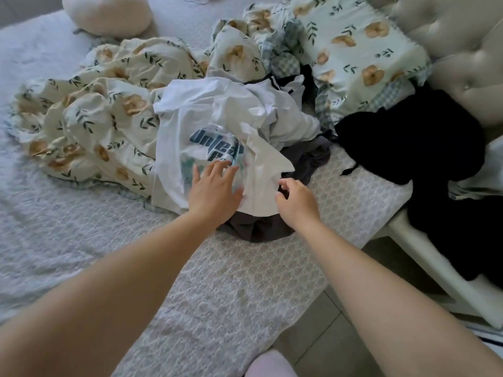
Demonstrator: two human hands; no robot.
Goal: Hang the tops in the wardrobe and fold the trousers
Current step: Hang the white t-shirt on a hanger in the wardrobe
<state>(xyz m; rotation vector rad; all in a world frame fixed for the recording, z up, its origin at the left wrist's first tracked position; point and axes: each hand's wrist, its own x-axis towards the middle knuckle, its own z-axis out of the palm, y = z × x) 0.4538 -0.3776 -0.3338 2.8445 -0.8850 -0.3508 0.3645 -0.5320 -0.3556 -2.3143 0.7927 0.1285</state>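
Now, L hand (215, 187) flat on white tee (190, 126), R hand (296, 201) curled beside

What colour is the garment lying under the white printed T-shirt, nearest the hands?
Plain dark grey garment; seen best in the head view.

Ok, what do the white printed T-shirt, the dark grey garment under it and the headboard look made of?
White printed T-shirt: thin matte fabric, likely cotton jersey; it crumples in soft creases. Dark grey garment: smooth matte cloth in loose folds; fibre unclear. Headboard: beige button-tufted upholstery with faint sheen, possibly faux leather.
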